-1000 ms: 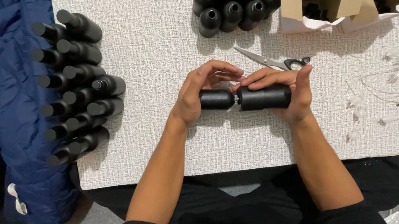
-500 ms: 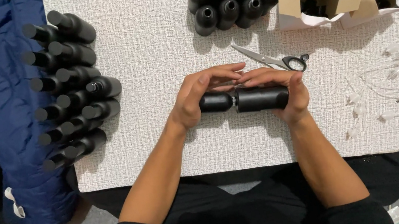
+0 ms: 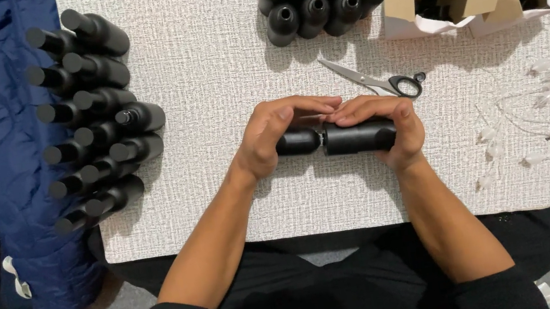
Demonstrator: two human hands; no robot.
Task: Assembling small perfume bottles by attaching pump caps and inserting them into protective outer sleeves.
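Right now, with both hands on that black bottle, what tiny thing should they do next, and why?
Probably twist the cap tight with the left hand while the right hand holds the black bottle steady. The cap sits end to end against the bottle with a thin seam showing between them, so it looks not fully closed.

Both forearms reaching forward, bare from the elbows, converging at centre; left hand (image 3: 270,136) curled palm-down, fingers (image 3: 315,104) arched and closed in a grip; right hand (image 3: 389,124) mirroring, knuckles up, fingertips meeting the left's, wrists level and angled inward
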